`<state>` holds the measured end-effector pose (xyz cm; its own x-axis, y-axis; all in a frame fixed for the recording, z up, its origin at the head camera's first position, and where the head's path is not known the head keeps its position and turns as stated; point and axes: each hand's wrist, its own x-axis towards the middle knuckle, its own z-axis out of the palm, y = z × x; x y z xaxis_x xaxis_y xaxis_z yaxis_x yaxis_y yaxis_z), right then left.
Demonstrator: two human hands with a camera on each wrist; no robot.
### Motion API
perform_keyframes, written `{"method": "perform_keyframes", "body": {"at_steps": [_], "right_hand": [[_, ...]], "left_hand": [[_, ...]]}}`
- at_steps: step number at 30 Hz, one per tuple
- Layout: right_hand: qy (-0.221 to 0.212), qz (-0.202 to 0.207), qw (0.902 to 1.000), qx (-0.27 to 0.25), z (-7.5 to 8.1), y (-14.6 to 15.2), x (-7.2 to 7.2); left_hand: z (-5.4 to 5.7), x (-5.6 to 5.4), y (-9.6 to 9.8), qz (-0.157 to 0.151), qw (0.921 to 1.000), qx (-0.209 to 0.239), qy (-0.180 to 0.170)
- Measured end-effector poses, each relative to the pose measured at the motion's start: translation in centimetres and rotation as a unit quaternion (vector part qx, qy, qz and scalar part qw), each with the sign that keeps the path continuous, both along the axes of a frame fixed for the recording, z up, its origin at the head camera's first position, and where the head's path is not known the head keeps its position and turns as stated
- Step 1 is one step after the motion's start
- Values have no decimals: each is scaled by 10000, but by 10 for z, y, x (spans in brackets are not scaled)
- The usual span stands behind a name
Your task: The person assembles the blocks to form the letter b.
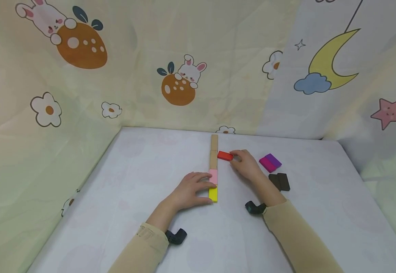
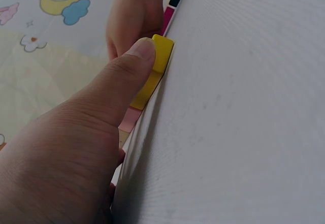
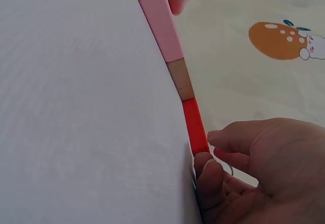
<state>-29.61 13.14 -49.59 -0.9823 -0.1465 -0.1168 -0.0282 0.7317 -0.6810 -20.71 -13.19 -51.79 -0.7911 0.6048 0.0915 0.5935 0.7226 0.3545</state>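
Note:
In the head view a straight row of flat blocks runs away from the person: a yellow block (image 1: 213,195), a pink block (image 1: 213,176), then two wood-coloured blocks (image 1: 213,160). My left hand (image 1: 191,191) lies along the left of the row. Its thumb touches the near end of the yellow block (image 2: 161,54), while fingertips rest at the pink one. To the right of the row, my right hand (image 1: 247,165) pinches a red block (image 1: 224,156) by its right end. The red block's left end is close beside the wood-coloured blocks; whether they touch, I cannot tell.
Right of my right hand lie a magenta block (image 1: 267,164) and a purple block (image 1: 274,160), side by side. Nearer, two black blocks (image 1: 284,182) sit partly behind the right forearm. Printed cloth (image 1: 143,76) rises behind the white table (image 1: 143,159).

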Motion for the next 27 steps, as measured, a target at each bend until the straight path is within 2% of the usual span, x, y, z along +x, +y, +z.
{"method": "perform_keyframes", "body": {"at_steps": [7, 17, 27], "right_hand": [[367, -167, 9990, -172, -2, 20, 17], [1203, -779, 9894, -245, -6, 50, 41], [1107, -905, 9896, -131, -5, 57, 45]], "left_hand": [[0, 1, 0, -11, 10000, 20, 44], [1, 1, -1, 10, 10000, 21, -18], [-1, 1, -2, -30, 9999, 18, 103]]}}
